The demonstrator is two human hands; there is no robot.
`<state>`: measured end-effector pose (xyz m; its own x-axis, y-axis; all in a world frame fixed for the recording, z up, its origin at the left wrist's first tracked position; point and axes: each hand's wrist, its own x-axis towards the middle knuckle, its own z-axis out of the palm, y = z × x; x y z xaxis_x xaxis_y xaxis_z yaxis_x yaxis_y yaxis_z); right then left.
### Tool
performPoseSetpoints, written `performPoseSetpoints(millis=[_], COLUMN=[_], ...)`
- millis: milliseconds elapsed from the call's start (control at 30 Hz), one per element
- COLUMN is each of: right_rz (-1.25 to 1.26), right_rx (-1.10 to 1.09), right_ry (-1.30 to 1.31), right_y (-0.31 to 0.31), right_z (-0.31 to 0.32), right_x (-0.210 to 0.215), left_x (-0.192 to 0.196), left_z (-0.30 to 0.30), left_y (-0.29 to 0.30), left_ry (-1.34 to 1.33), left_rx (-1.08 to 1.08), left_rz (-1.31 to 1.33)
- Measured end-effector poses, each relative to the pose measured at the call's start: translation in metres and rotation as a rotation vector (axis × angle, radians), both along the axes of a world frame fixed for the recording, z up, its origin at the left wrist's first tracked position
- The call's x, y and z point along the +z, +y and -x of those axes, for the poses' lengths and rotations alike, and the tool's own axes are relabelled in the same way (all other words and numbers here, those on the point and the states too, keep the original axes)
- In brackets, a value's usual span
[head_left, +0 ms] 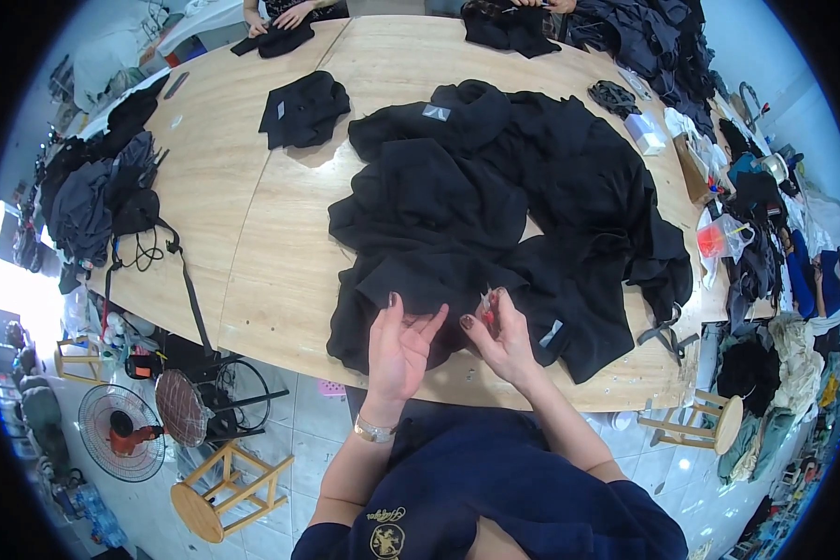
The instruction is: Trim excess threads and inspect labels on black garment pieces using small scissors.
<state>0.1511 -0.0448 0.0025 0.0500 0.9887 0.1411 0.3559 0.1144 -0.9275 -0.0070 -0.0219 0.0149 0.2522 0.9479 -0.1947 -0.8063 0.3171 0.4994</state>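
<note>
Left hand (399,347): open, palm up, fingers spread loosely, thumb tip touching the near edge of the black garment pile (495,215). It holds nothing.

Right hand (502,334): fingers pinched narrow around a small red-and-clear object (486,308) (too small to identify; possibly a clip or cutter). The hand sits just above the pile's near edge, close beside the left hand.

Pile: several black garments heaped on the wooden table (243,252), centre to right, reaching from the near edge towards the far side. Two grey labels show, one at the top (436,112), one near the right hand (552,333).

A single folded black garment (303,110) lies apart, far left of the pile. Dark clothes (93,196) are heaped at the table's left end. Another person's hands (285,19) rest on a black piece (275,41) at the far edge.

On the floor, left: fan (121,432), wooden stool (229,490).
</note>
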Motion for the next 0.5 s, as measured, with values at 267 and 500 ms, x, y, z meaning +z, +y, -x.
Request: performPoseSetpoints(millis=[267, 500], right_rz=[-0.289, -0.412], right_rx=[-0.008, 0.023], right_ry=[-0.048, -0.046], right_y=[0.016, 0.008], right_z=[0.025, 0.018], right_x=[0.021, 0.023], left_x=[-0.009, 0.006], left_z=[-0.005, -0.005], left_y=[-0.008, -0.008], left_ry=[0.043, 0.072], left_rx=[-0.014, -0.034], left_rz=[-0.063, 0.050])
